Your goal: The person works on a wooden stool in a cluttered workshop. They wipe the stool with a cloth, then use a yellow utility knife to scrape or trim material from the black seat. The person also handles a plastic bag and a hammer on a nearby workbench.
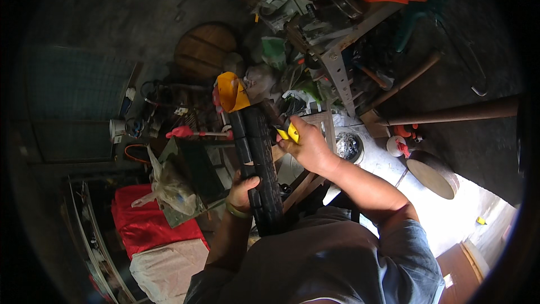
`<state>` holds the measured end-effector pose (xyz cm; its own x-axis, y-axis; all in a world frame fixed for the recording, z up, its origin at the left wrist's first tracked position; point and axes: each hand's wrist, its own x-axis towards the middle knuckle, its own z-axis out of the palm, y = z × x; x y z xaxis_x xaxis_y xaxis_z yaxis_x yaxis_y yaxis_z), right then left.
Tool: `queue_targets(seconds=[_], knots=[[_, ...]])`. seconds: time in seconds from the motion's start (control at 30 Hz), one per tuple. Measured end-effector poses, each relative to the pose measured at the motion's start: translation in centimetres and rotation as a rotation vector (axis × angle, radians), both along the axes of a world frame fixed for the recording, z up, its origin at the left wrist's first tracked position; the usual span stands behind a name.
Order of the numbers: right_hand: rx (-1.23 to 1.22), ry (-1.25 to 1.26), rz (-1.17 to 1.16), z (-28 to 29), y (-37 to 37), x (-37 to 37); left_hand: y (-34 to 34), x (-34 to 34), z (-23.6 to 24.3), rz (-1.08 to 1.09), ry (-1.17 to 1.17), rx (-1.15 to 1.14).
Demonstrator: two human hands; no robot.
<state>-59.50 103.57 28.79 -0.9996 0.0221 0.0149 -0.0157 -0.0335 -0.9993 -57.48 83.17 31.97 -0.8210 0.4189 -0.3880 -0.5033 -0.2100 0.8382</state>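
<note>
A long black piece (pixel 260 157), ridged lengthwise and possibly wrapped or split wood, stands tilted in front of my chest. My left hand (pixel 243 192) is closed round its lower left side, thumb across the front. Near its upper right side, my right hand (pixel 308 145) is closed on a small yellow-handled tool (pixel 292 132); the working end is too dark to make out. I cannot tell whether the tool touches the black piece. At the top end of the black piece sits a curved yellow sheet (pixel 232 94), whose join is unclear.
A metal-legged table (pixel 337 62) with clutter stands ahead to the right. To the left are a red cloth bundle (pixel 147 214), a plastic bag (pixel 171 191) and a pink-ended rod (pixel 181 132). A wooden pole (pixel 450 114) juts in from the right. A round wooden board (pixel 205 49) leans behind.
</note>
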Motion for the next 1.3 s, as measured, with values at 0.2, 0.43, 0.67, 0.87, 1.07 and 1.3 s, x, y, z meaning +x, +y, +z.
queue_targets(seconds=[0.2,0.43,0.67,0.87,1.07,1.3], knots=[[-0.07,-0.023,-0.017,1.2,1.7,-1.0,-1.0,-0.3,-0.6,-0.009,-0.015,0.114],[0.129,0.048,-0.127,0.8,1.3,-2.6,-1.2,-0.6,-0.3,-0.036,-0.06,0.115],[0.138,0.022,-0.13,-3.0,0.6,-2.9,-2.2,-0.9,-0.9,0.004,-0.08,0.116],[0.118,-0.105,-0.1,-2.5,0.7,3.7,-2.9,-1.0,-1.1,0.06,-0.09,0.091],[0.391,-0.03,0.128,-3.3,-2.0,6.1,-3.0,-1.2,-1.0,0.042,-0.072,0.082],[0.566,0.081,-0.012,-3.9,-3.9,4.4,-2.4,-1.1,-0.2,0.037,-0.042,-0.096]])
